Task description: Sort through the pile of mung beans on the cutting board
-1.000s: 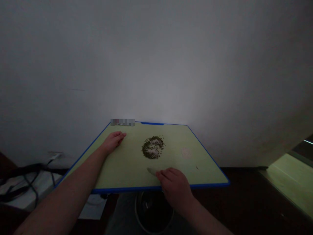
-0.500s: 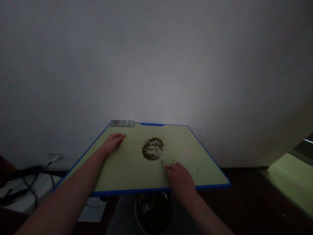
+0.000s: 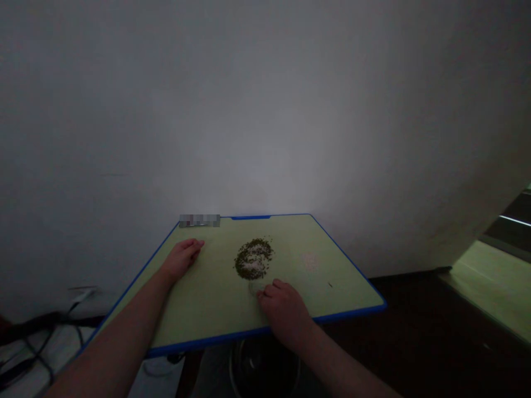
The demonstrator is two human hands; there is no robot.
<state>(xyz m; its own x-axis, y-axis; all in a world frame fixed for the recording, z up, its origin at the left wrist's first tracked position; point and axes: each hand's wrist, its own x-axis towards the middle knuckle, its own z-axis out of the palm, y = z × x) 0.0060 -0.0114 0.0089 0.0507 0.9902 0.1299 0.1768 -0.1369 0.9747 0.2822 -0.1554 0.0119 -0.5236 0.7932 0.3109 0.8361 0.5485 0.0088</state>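
Observation:
A patch of small dark green beans point(image 3: 249, 273) mixed with pale grains lies in the middle of a yellow-green board point(image 3: 211, 309) with a blue edge. My right hand point(image 3: 286, 312) is just in front of the patch, low over the board. Its fingers pinch a thin translucent piece point(image 3: 254, 287) with a rounded end; dimness and the hand hide its full shape. To the left of the patch, my left hand point(image 3: 182, 258) rests on the board with fingers loosely curled together. Nothing shows in it.
More pale grains point(image 3: 309, 262) lie thinly at the board's right, with a small dark sliver point(image 3: 330, 284) nearby. A round metal bowl point(image 3: 296, 367) sits below the front edge. Black cables point(image 3: 45, 345) are at lower left. A grey wall point(image 3: 265, 110) stands behind.
My right hand has moved right toward the patch, then back left with the translucent piece. The view has shifted and tilted slightly. My left hand stays in place on the board.

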